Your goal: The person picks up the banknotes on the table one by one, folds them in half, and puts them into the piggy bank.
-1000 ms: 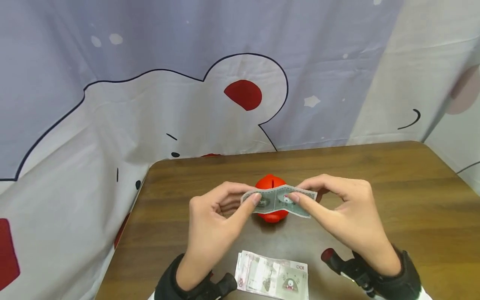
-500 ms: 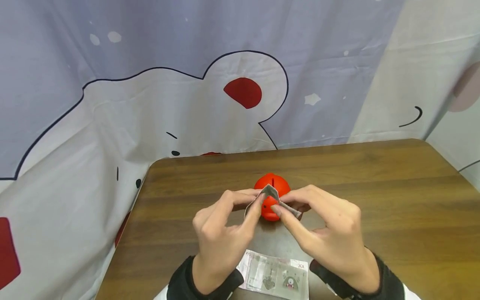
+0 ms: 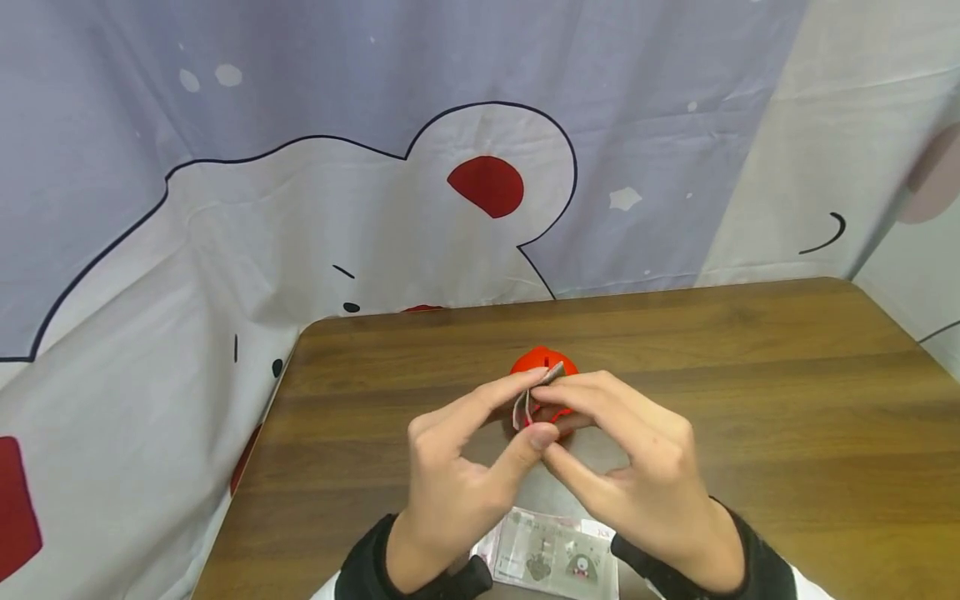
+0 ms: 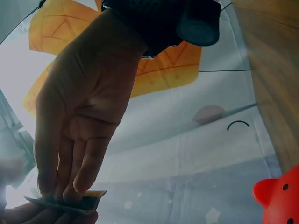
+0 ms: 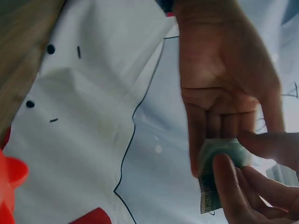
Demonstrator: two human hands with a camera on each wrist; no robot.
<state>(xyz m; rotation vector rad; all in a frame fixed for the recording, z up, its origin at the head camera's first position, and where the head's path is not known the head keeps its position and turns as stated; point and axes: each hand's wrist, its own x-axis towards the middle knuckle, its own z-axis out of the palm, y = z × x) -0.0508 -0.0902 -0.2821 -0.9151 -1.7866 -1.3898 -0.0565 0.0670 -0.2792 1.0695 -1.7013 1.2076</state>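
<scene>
Between my two hands a small greenish banknote (image 3: pixel 522 408) is folded over, seen nearly edge-on in the head view. My left hand (image 3: pixel 461 483) pinches it from the left, and my right hand (image 3: pixel 637 462) grips it from the right, with the thumbs close together. The right wrist view shows the folded banknote (image 5: pixel 209 196) among the fingers of both hands. Behind the hands stands a red pig-shaped money box (image 3: pixel 538 358) with a dark slot on top, its lower part mostly hidden by the fingers.
A pile of banknotes (image 3: pixel 551 554) lies on the wooden table (image 3: pixel 750 417) near the front, partly covered by the wrists. A printed curtain (image 3: pixel 360 217) hangs along the table's back and left edges. Each wrist wears a dark strap with a camera.
The banknote was stretched flat between the hands, then bent up in a peak, and is now folded over. Both hands have come together in front of the money box.
</scene>
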